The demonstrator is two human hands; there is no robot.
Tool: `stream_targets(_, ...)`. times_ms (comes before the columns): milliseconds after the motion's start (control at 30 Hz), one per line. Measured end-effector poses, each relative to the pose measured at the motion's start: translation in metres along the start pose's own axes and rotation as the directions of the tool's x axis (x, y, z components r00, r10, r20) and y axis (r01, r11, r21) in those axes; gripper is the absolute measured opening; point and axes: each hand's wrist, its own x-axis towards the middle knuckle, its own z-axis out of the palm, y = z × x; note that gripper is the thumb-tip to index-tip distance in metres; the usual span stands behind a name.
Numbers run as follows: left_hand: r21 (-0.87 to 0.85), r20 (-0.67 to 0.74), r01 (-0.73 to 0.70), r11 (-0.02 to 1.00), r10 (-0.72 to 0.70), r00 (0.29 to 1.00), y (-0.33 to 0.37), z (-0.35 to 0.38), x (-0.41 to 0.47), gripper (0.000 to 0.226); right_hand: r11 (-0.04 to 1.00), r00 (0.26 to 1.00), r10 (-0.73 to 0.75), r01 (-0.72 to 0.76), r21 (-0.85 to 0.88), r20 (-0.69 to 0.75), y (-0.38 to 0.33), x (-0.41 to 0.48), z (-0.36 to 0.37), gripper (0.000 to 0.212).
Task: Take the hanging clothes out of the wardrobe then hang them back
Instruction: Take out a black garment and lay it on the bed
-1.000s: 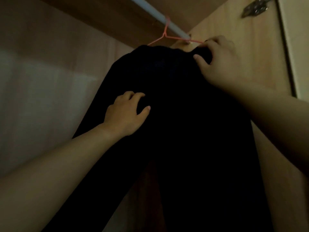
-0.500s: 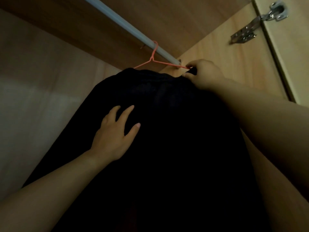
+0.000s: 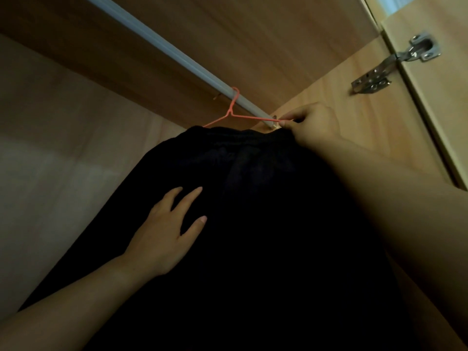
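Black fabric fills the lower middle of the view: a dark garment point(image 3: 266, 198) hangs on a thin coral-pink hanger point(image 3: 231, 110), whose hook sits over the pale wardrobe rail point(image 3: 162, 47) near the rail's right end. The right hand point(image 3: 311, 125) has its grip pinched together on the hanger's right tip, just above the garment's top edge and close to the wooden side panel point(image 3: 367, 117). The left hand point(image 3: 164, 236) lies flat on the front of the cloth, its grip apart, fingers straight and spread. A metal hinge point(image 3: 395, 64) joins the panel to the open door point(image 3: 430, 110) at upper right.
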Motion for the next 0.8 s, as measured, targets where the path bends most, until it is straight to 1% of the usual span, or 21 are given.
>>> stream_targets(100, 0.015, 0.0, -0.014, 1.0, 0.014, 1.0, 0.0, -0.001, 0.008, 0.071, 0.997, 0.995, 0.068, -0.069, -0.015, -0.074, -0.002, 0.005, 0.002, 0.014)
stream_targets(167, 0.018, -0.001, -0.023, 1.0, 0.023, 1.0, 0.001, -0.006, 0.016, 0.066, 0.995, 0.99, 0.087, -0.091, -0.031, -0.113, -0.006, 0.011, 0.0, 0.017)
stream_targets(233, 0.018, -0.022, -0.034, 0.999, 0.034, 0.999, 0.004, -0.013, 0.022, 0.063, 0.994, 0.979, 0.101, -0.105, -0.015, -0.18, -0.011, 0.017, -0.005, 0.017)
stream_targets(300, 0.023, -0.063, -0.046, 0.999, 0.047, 0.997, 0.006, -0.02, 0.025, 0.067, 0.993, 0.968, 0.117, -0.119, 0.002, -0.22, -0.015, 0.018, -0.01, 0.015)
stream_targets(467, 0.063, -0.172, -0.052, 0.997, 0.062, 0.983, 0.0, -0.036, 0.01, 0.063, 0.988, 0.974, 0.156, -0.152, 0.04, -0.163, -0.009, -0.018, -0.005, 0.017)
stream_targets(533, 0.105, -0.209, -0.064, 0.992, 0.085, 0.974, -0.003, -0.045, -0.001, 0.067, 0.981, 0.975, 0.18, -0.169, 0.095, -0.129, -0.005, -0.045, 0.002, 0.016)
stream_targets(633, 0.157, -0.245, -0.041, 0.987, 0.079, 0.966, -0.005, -0.06, -0.014, 0.068, 0.969, 0.978, 0.185, -0.165, 0.185, -0.098, -0.001, -0.091, 0.011, 0.012)
stream_targets(733, 0.251, -0.244, -0.031, 0.968, 0.094, 0.965, -0.008, -0.067, -0.035, 0.067, 0.941, 0.976, 0.216, -0.196, 0.277, -0.043, 0.001, -0.143, 0.012, 0.01)
stream_targets(800, 0.311, -0.215, -0.025, 0.95, 0.096, 0.972, -0.011, -0.069, -0.051, 0.067, 0.922, 0.98, 0.197, -0.183, 0.341, -0.007, 0.001, -0.175, 0.01, 0.01)
